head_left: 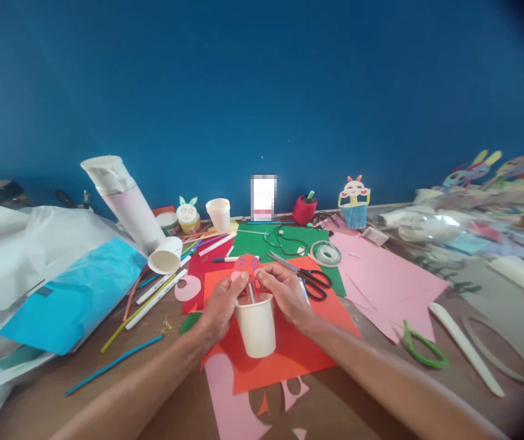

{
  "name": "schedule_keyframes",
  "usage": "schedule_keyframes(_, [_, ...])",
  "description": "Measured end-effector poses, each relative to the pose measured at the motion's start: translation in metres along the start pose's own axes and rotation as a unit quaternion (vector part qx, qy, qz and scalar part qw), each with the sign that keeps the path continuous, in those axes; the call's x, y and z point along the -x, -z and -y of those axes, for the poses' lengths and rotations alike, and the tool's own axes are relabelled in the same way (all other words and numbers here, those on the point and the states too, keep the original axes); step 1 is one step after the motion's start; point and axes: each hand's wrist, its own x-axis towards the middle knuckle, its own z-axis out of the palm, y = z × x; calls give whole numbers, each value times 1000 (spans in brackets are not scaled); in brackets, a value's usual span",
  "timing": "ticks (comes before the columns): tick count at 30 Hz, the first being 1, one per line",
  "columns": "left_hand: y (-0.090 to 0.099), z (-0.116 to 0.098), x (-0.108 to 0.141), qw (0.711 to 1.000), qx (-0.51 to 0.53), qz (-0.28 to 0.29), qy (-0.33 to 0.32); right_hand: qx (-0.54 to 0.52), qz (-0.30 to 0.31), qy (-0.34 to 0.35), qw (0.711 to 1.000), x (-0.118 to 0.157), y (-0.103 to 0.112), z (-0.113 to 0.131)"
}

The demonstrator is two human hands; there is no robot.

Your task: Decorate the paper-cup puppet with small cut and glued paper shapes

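An orange paper face with eyes drawn in blue stands just above the rim of a white paper cup. My left hand pinches the face's lower left edge between thumb and fingers, close to the cup's rim. On the opposite side, my right hand is closed on the face's right edge. A thin greyish strip shows between my hands at the cup's mouth; how it is joined to the face I cannot tell. Beneath the cup lies an orange sheet.
Black-handled scissors and a tape roll lie right of my hands. Pink paper and a green pipe cleaner are farther right. Pens, a tipped cup and a blue package lie left. A decorated blue cup stands behind.
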Motion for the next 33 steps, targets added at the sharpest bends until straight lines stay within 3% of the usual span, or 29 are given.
schedule_keyframes(19, [3,1,-3,999,42,-28,-11,-14,9,9,1000,1,1,0])
schedule_keyframes(27, [2,-1,-3,999,20,-42,-8,32,-15,5,999,1,0,4])
schedule_keyframes(33, [2,-2,-5,998,9,-66,-6,16,2,47,999,-1,3,2])
